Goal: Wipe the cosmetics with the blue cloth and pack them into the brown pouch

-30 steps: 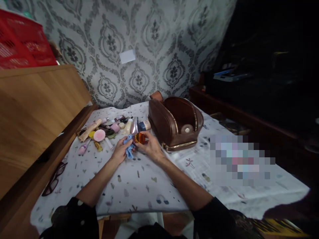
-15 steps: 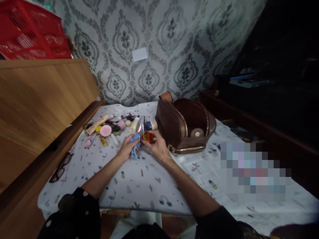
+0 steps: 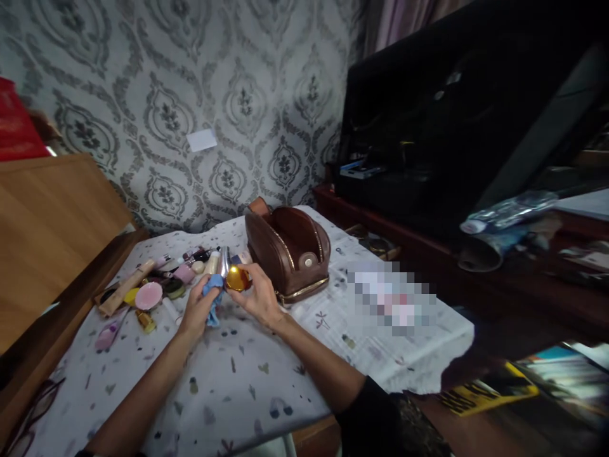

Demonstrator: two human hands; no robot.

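Between the fingers of my right hand (image 3: 261,299) is a small, shiny gold-amber round container (image 3: 236,278), turned so a bright highlight shows on it. My left hand (image 3: 194,312) is closed on a crumpled blue cloth (image 3: 214,308), which is right beside the container. Behind the hands and to the left lies a group of cosmetics: a pink round compact (image 3: 149,296), a small gold bottle (image 3: 145,321), a lilac tube (image 3: 109,333) and a silver tube (image 3: 225,259). Just beyond my right hand stands a brown toiletry bag (image 3: 290,273), unzipped at the top.
A white patterned cloth (image 3: 238,381) covers the table. Eyeglasses (image 3: 40,406) lie at the left edge, beside a wooden panel (image 3: 57,235). A blurred-out item (image 3: 390,298) lies on the right. Farther right are a large black screen (image 3: 428,139) and a plastic bottle (image 3: 514,212).
The view has swung to the right, so everything appears farther left. The gold-amber container is tilted differently and shows a brighter gold face. Both hands keep their hold.
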